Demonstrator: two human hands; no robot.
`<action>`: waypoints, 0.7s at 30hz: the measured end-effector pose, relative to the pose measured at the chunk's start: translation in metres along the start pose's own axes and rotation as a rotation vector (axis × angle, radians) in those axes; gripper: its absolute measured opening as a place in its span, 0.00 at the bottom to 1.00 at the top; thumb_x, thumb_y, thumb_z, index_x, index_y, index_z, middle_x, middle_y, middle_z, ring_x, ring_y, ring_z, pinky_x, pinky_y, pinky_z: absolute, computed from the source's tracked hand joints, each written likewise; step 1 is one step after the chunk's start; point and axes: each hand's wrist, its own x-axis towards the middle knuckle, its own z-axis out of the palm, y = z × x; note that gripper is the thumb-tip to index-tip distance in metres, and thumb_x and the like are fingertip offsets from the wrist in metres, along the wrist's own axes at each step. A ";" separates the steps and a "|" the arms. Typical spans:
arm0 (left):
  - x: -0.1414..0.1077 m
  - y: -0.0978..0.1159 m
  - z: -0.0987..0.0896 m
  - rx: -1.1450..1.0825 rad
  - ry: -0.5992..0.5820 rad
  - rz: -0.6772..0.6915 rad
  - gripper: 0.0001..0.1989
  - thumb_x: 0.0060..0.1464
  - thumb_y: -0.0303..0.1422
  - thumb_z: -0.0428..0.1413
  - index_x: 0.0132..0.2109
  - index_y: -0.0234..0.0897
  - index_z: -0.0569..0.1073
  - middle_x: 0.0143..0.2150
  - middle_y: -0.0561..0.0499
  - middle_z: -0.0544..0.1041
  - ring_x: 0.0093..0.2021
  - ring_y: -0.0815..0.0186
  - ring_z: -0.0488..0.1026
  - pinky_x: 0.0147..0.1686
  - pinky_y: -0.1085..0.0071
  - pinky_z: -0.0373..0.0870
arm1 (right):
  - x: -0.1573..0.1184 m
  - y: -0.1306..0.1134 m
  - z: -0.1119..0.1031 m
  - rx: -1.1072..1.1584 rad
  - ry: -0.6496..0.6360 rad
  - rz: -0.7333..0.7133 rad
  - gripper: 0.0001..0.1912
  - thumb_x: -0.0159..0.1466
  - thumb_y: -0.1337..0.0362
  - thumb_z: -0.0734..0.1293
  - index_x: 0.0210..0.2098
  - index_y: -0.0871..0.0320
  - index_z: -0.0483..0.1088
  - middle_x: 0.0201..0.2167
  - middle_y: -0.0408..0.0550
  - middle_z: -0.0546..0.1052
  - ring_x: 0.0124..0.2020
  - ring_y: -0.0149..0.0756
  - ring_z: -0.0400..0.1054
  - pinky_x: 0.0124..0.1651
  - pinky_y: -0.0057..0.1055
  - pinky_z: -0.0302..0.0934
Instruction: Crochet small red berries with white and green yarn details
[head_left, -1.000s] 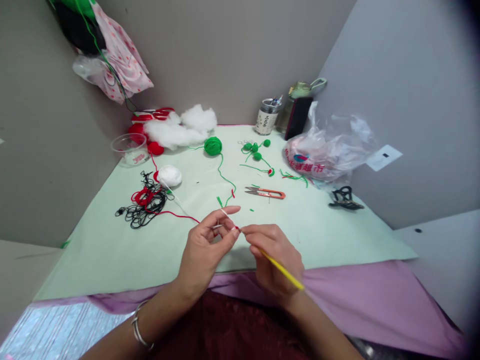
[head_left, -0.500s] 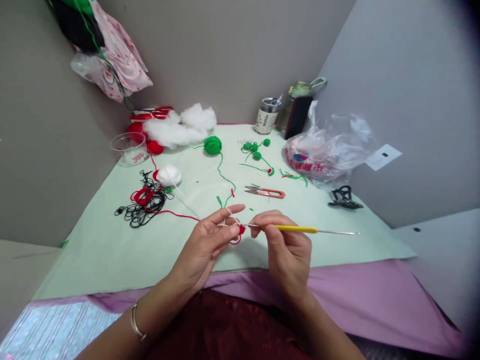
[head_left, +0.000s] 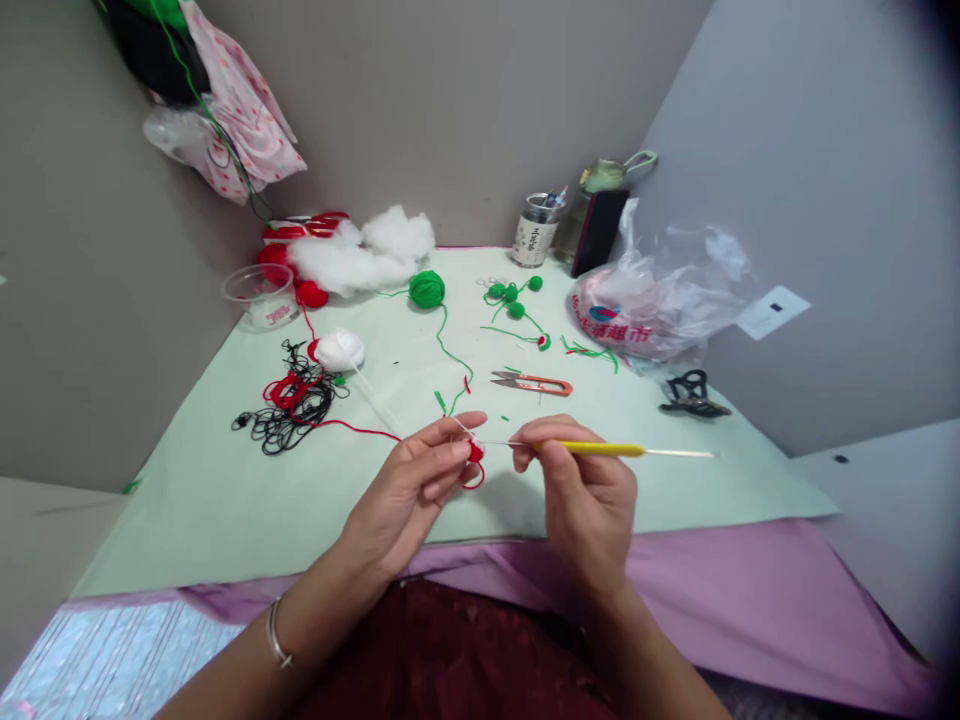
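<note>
One green table (head_left: 697, 480) bears a plastic bag (head_left: 651, 315) at the right; over its near part, the left hand (head_left: 401, 485) is half curled, thumb pinched to fingers; the right hand (head_left: 589, 495) curls round a yellow hook (head_left: 607, 449); orange snips (head_left: 547, 386) lie beyond; a white ball (head_left: 340, 351) rests farther left; the red piece (head_left: 475, 453) sits in the left hand's pinch, at the hook's thin end.

Grey back wall (head_left: 465, 120), paler right wall (head_left: 810, 180), light-green tabletop (head_left: 225, 500), mauve cloth (head_left: 720, 590) along its front
</note>
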 end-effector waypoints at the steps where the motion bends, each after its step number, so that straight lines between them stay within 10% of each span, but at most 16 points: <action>1: -0.001 0.000 0.000 0.040 0.008 0.022 0.15 0.50 0.32 0.73 0.47 0.40 0.88 0.23 0.59 0.69 0.23 0.78 0.56 0.38 0.77 0.68 | 0.001 0.000 0.001 0.045 -0.019 0.032 0.10 0.74 0.68 0.66 0.41 0.52 0.81 0.33 0.44 0.80 0.33 0.34 0.74 0.38 0.33 0.71; 5: -0.003 -0.005 0.000 0.217 0.050 0.088 0.16 0.52 0.34 0.73 0.49 0.47 0.87 0.37 0.53 0.79 0.35 0.72 0.73 0.40 0.76 0.67 | 0.001 0.003 0.002 0.060 -0.073 0.098 0.08 0.72 0.65 0.69 0.40 0.54 0.82 0.34 0.46 0.81 0.34 0.35 0.75 0.39 0.33 0.71; 14: -0.005 -0.003 -0.002 0.284 0.056 0.119 0.17 0.52 0.37 0.73 0.50 0.46 0.87 0.38 0.52 0.78 0.38 0.67 0.76 0.45 0.70 0.68 | -0.001 0.013 -0.005 0.340 -0.101 0.274 0.10 0.76 0.61 0.65 0.42 0.53 0.79 0.38 0.44 0.82 0.35 0.31 0.76 0.42 0.30 0.72; 21: -0.005 -0.005 -0.004 0.398 0.062 0.221 0.13 0.56 0.35 0.70 0.49 0.47 0.87 0.35 0.55 0.75 0.33 0.72 0.72 0.40 0.74 0.68 | -0.002 -0.001 -0.004 0.118 -0.148 0.104 0.11 0.77 0.67 0.62 0.43 0.52 0.77 0.38 0.43 0.81 0.37 0.31 0.75 0.44 0.30 0.70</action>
